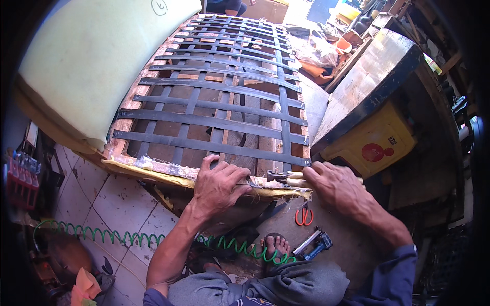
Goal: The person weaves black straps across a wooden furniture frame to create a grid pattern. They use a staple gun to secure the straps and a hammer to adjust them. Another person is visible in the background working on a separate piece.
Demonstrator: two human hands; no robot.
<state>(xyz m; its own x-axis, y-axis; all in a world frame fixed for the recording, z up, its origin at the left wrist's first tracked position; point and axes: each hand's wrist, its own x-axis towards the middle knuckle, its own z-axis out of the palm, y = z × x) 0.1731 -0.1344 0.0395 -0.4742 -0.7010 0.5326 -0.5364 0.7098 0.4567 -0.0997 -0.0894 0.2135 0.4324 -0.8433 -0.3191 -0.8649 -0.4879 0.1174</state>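
Right hand (334, 182) wraps around pale-handled metal pincers (295, 180) at the near edge of a long wooden frame (118, 145); left hand (219, 179) rests half-curled over that edge, its hold unclear. Woven black straps (245, 152) already span the frame; the near edge, ragged with pale fibres (145, 163), looks unfinished. Pincers point leftward along that edge; the frame's long axis leads away.

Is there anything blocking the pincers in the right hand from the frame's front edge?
Nothing visible is. The pincers in the right hand have their head right by the front edge. The left hand sits left of them, not between.
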